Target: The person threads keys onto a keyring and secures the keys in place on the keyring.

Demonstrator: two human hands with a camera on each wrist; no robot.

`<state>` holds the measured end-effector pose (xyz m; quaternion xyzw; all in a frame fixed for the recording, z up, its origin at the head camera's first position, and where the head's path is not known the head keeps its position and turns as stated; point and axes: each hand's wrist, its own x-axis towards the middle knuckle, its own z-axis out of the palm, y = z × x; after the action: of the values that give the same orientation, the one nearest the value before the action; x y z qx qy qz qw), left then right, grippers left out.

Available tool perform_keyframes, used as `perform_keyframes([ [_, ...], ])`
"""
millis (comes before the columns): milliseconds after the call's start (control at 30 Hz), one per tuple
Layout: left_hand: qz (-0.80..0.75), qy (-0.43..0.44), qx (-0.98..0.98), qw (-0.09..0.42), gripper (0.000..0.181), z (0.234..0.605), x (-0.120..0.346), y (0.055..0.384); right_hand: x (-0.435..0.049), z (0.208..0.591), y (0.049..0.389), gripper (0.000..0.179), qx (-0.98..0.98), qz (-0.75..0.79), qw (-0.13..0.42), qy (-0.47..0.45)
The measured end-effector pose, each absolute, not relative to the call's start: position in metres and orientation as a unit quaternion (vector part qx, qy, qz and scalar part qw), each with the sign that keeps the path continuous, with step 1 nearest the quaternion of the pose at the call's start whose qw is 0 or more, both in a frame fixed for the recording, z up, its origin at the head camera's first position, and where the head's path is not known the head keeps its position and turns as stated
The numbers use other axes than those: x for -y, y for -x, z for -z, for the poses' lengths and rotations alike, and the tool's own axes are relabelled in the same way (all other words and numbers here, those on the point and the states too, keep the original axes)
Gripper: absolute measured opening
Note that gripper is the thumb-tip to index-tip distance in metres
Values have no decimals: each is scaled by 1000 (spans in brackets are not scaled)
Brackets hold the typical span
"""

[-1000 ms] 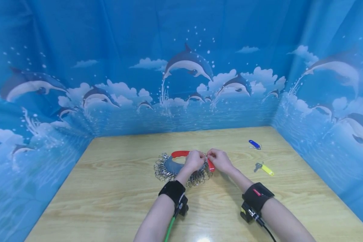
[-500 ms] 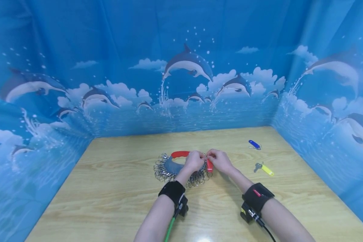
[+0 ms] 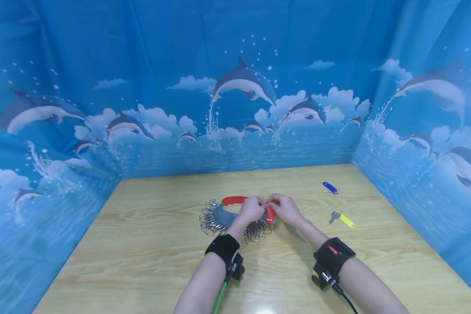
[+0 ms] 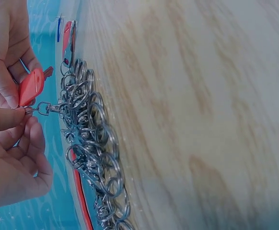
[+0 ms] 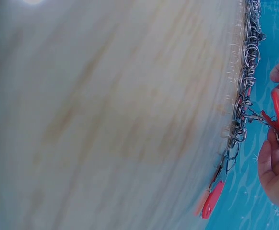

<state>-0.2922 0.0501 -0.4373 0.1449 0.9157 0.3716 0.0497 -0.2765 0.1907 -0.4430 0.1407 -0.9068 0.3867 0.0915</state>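
Note:
A crescent-shaped key holder with a red handle (image 3: pixel 233 200) and a grey plate (image 3: pixel 223 214) stands on the table, its edge crowded with metal clasps and rings (image 4: pixel 98 129). My left hand (image 3: pixel 253 208) pinches one of these rings, which is drawn out from the row on its clasp (image 4: pixel 53 108). Close beside it, my right hand (image 3: pixel 285 208) pinches a red key tag (image 4: pixel 32 87) at that ring. A key (image 4: pixel 48 72) shows behind the tag. Another red key tag (image 5: pixel 213 199) hangs at the right end of the row, apart from both hands.
At the right of the wooden table (image 3: pixel 149 270) lie a blue key tag (image 3: pixel 330 187) and, nearer, a yellow key tag (image 3: pixel 347 220) with a key. A blue dolphin-print curtain (image 3: pixel 172 144) encloses the back and sides.
The red key tag below my fingers has swung slightly left, toward the key holder. Both hands stay almost in the same place.

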Motion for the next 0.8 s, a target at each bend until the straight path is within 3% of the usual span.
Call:
perform_keyframes([
  [500, -392, -124, -909, 64, 45, 438, -50, 292, -191, 444, 278, 8, 909, -374, 94, -155],
  [800, -415, -138, -895, 81, 21, 440, -47, 291, -195, 443, 279, 8, 916, -372, 96, -120],
])
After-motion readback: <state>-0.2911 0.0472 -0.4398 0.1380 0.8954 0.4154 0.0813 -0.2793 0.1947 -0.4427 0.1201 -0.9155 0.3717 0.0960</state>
